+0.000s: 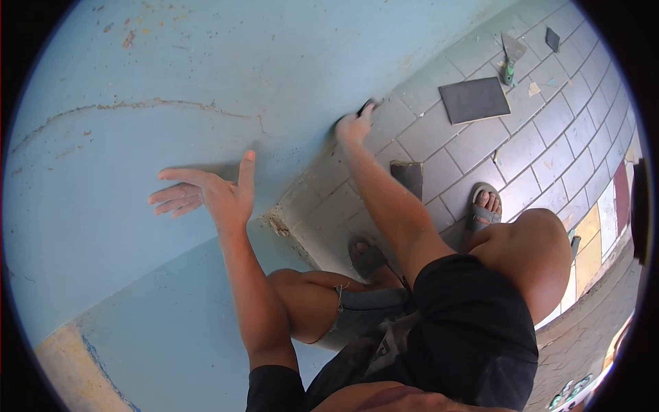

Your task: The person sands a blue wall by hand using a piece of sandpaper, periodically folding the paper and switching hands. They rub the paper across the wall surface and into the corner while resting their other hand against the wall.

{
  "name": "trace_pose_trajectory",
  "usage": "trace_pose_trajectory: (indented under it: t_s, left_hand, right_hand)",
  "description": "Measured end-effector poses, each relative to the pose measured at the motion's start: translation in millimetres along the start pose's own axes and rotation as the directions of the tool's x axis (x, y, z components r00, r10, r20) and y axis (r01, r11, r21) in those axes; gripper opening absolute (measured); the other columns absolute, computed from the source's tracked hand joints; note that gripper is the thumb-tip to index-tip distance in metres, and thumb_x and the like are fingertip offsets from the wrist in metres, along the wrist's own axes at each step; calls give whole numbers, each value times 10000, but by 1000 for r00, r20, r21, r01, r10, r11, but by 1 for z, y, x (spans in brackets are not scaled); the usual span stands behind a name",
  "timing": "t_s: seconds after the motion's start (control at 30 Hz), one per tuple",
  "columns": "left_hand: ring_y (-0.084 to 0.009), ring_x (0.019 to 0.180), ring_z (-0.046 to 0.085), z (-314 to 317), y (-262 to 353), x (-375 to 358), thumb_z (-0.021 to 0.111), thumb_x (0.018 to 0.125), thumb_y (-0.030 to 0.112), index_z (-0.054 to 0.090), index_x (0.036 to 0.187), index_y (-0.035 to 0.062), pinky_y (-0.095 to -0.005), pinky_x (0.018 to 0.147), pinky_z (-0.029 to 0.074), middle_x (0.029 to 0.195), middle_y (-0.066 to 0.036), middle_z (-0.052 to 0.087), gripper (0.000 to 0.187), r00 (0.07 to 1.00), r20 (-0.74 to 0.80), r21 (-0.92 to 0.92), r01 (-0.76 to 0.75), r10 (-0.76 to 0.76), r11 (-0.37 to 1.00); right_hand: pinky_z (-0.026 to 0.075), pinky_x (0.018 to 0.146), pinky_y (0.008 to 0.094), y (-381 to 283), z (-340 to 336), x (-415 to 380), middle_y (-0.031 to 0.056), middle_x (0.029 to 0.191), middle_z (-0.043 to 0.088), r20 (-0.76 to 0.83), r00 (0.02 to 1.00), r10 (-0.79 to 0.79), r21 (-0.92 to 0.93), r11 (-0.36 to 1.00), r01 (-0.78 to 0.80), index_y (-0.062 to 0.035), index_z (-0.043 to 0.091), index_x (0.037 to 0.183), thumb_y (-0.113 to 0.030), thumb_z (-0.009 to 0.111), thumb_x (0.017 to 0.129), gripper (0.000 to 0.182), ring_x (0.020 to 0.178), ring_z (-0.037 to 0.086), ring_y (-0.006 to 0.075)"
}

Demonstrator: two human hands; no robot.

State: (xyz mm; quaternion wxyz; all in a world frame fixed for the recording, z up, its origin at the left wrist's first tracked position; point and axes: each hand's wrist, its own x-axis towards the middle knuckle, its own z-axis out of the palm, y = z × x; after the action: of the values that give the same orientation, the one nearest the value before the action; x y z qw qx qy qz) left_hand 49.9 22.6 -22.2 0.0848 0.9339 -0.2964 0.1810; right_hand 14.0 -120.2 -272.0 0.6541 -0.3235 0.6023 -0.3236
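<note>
My left hand (209, 192) is spread with its fingers apart, at or close to the light blue wall (158, 137), and holds nothing. My right hand (354, 128) is low at the foot of the wall, its fingers wrapped round a small dark pad (368, 106) that is partly hidden by the hand. The pad lies near the line where wall and tiled floor meet. A long crack (137, 104) runs across the wall above my left hand.
On the tiled floor (473, 147) lie a dark sheet (475, 100), a putty knife (510, 60) with a green handle, a small dark piece (552, 39) and a dark block (407, 178). My sandalled feet stand near the block. Broken plaster (276, 223) shows at the wall corner.
</note>
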Motion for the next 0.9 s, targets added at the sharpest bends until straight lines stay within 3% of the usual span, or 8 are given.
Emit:
trace_pose_trajectory:
  t_s: [0.13, 0.2, 0.3, 0.5, 0.6, 0.63, 0.77, 0.9]
  left_hand:
    - [-697, 1225, -440, -5, -2, 1, 777, 737, 702, -365, 1458, -48, -856, 912, -148, 1341, -507, -455, 1545, 999, 34, 24, -11, 11, 1000]
    - [-698, 1225, -439, -6, -1, 3, 778, 737, 701, -362, 1460, -48, -856, 913, -148, 1342, -507, -453, 1544, 999, 34, 27, -8, 7, 1000]
    - [-697, 1226, -438, -6, -5, -2, 778, 739, 698, -357, 1466, -43, -854, 917, -148, 1345, -506, -452, 1539, 1000, 31, 37, 0, -1, 999]
    - [-705, 1221, -436, -2, -3, -1, 773, 741, 702, -353, 1472, -35, -854, 922, -141, 1346, -505, -452, 1531, 1000, 13, 20, -15, 15, 1000]
    - [-707, 1219, -435, 2, -2, 7, 767, 742, 709, -350, 1474, -36, -855, 922, -141, 1348, -506, -449, 1529, 999, 25, 26, -32, 31, 999]
    - [-705, 1222, -436, -2, -7, 1, 765, 742, 712, -349, 1474, -37, -854, 923, -141, 1351, -504, -449, 1529, 999, 40, 26, -16, 15, 1000]
    - [-700, 1225, -437, 3, -3, 3, 763, 740, 717, -351, 1474, -34, -852, 928, -142, 1352, -500, -452, 1531, 1000, -9, 6, -28, 28, 1000]
    - [-704, 1219, -440, -5, -3, 1, 763, 743, 713, -355, 1470, -35, -854, 922, -145, 1343, -502, -459, 1530, 999, 44, 23, -31, 30, 999]
  right_hand:
    - [359, 1155, 395, 61, 33, -37, 339, 1499, 438, 100, 994, 48, -198, 980, -28, 48, 284, 1560, 15, 440, 898, 682, 1355, 510, 402]
    - [338, 1174, 390, 46, 20, 3, 329, 1520, 416, -41, 965, -258, -91, 963, 254, 16, 279, 1574, 16, 444, 896, 697, 1370, 499, 386]
    - [244, 1223, 370, -42, -19, 14, 325, 1544, 381, 31, 994, 107, 182, 977, -111, 54, 272, 1562, -1, 445, 902, 684, 1445, 403, 373]
    - [354, 1160, 349, 119, 47, -30, 303, 1490, 464, 108, 994, -13, -305, 951, 45, 64, 306, 1547, -50, 475, 920, 659, 1375, 484, 358]
    - [366, 1154, 349, -45, -18, -22, 306, 1448, 504, 114, 994, 4, -77, 997, 5, 62, 326, 1539, -62, 480, 927, 644, 1349, 512, 361]
    - [368, 1152, 356, -196, -71, -45, 326, 1430, 512, 206, 701, 683, 347, 619, -705, 64, 365, 1521, -47, 476, 917, 624, 1312, 535, 394]
    - [324, 1181, 369, 19, 13, -17, 342, 1486, 451, -43, 986, -160, -69, 985, 157, 68, 280, 1550, -21, 487, 888, 700, 1383, 473, 414]
    - [336, 1153, 339, 36, 8, -48, 318, 1497, 454, 119, 987, -110, -37, 993, 115, 52, 268, 1563, -17, 475, 874, 723, 1356, 494, 360]
